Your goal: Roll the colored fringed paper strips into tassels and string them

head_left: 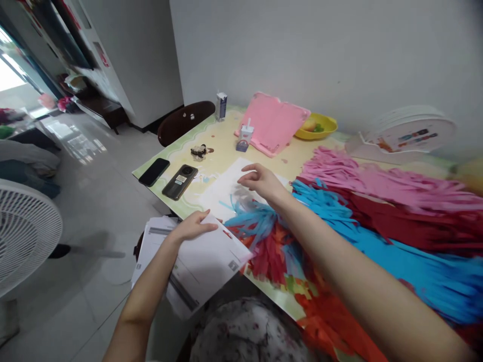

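Note:
My left hand [195,225] has its thumb over the upper edge of a printed white sheet [211,256], gripping it at the table's front edge. More printed papers [154,236] lie beneath and left of it. My right hand [260,182] hovers over a white sheet [226,188] on the table, fingers apart and slightly curled, holding nothing. Below my right hand lies a bunch of blue and red fringed strips [260,226]. Long blue fringe [385,256] stretches to the right, partly behind my right forearm, beside dark red fringe [392,221] and pink fringe [377,178].
Two phones [154,172] [180,182] and a hair clip [201,151] lie at the table's left. Behind are drink cartons [221,106] [245,137], a pink folder [273,123], a yellow bowl [317,126] and a plate rack [392,151]. A fan [26,236] stands left.

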The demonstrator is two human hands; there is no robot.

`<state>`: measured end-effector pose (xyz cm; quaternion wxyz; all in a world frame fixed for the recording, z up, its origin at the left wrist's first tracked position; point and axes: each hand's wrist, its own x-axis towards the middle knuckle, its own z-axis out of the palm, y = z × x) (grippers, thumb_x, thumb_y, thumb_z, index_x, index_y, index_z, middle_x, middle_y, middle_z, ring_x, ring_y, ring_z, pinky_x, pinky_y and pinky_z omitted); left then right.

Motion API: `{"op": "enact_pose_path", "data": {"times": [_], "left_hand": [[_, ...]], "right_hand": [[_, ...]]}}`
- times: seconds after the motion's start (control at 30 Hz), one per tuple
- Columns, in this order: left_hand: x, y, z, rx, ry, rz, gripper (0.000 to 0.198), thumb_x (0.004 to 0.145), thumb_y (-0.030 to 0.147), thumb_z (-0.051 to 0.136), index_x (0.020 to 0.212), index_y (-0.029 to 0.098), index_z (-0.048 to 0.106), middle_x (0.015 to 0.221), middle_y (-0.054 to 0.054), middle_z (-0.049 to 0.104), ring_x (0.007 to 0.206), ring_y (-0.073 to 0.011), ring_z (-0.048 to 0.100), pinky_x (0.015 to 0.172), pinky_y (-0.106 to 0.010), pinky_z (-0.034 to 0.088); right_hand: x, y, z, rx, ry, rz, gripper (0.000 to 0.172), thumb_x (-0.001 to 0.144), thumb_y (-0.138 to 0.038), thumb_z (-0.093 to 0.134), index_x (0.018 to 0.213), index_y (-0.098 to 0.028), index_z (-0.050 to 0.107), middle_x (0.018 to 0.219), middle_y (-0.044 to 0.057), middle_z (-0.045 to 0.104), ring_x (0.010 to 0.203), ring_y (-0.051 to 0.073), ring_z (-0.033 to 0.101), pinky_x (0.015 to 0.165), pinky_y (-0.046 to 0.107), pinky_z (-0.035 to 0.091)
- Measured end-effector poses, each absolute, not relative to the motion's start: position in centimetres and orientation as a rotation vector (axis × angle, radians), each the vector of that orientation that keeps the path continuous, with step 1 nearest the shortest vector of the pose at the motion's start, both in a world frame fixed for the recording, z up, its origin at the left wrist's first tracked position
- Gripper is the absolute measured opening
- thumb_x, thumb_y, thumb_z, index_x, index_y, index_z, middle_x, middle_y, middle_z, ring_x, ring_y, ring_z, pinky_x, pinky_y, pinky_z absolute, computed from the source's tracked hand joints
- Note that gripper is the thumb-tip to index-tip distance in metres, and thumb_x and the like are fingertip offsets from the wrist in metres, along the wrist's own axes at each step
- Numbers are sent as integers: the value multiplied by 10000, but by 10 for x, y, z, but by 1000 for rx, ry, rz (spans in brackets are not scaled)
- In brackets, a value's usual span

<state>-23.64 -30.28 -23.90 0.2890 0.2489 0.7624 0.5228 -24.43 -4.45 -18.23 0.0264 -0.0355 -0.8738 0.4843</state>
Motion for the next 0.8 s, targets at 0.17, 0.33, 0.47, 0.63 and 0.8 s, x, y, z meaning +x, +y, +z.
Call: {"op": "enact_pose_path", "data": {"times": [0.17, 0.33, 0.47, 0.63, 0.8], "left_hand": [[-205, -347, -200, 151, 2082, 1872, 440, 652, 519, 789, 816, 112, 757, 738, -80, 742, 608, -200, 661, 563, -269, 506], [-137, -330, -167, -47, 2311, 2248, 390, 758, 456, 743, 976, 132, 736, 922, -70, 756, 753, -172, 675, 661, -235, 513], [-97, -293, -157, 87, 2507, 2238, 275, 849, 369, 663, 983, 141, 735, 961, -65, 755, 865, -183, 686, 750, -244, 520], [-74, -272, -148, 219, 2579, 2194, 237, 875, 323, 628, 980, 135, 727, 944, -68, 756, 846, -180, 688, 752, -247, 524], [-59, -267, -141, 314, 2624, 2169, 245, 882, 330, 621, 989, 136, 725, 946, -70, 756, 842, -182, 692, 751, -249, 529]], "right_hand": [[-178, -55, -133, -58, -2122, 2031, 383, 750, -313, 682, 1090, -225, 530, 880, 18, 717, 821, 172, 680, 662, 279, 508], [-92, -100, -116, 71, -1865, 2084, 356, 790, -198, 711, 1097, -258, 542, 859, -12, 687, 799, 134, 652, 745, 275, 524], [-54, -127, -130, 118, -1913, 2072, 319, 839, -188, 677, 1111, -257, 526, 871, -9, 671, 769, 118, 642, 707, 250, 522], [-39, -127, -138, 65, -1939, 1987, 308, 845, -182, 654, 1110, -250, 514, 863, -12, 662, 774, 122, 642, 693, 248, 513], [-31, -125, -134, 39, -1997, 1830, 310, 848, -195, 643, 1120, -244, 504, 848, -11, 649, 768, 141, 646, 697, 270, 521]]}}
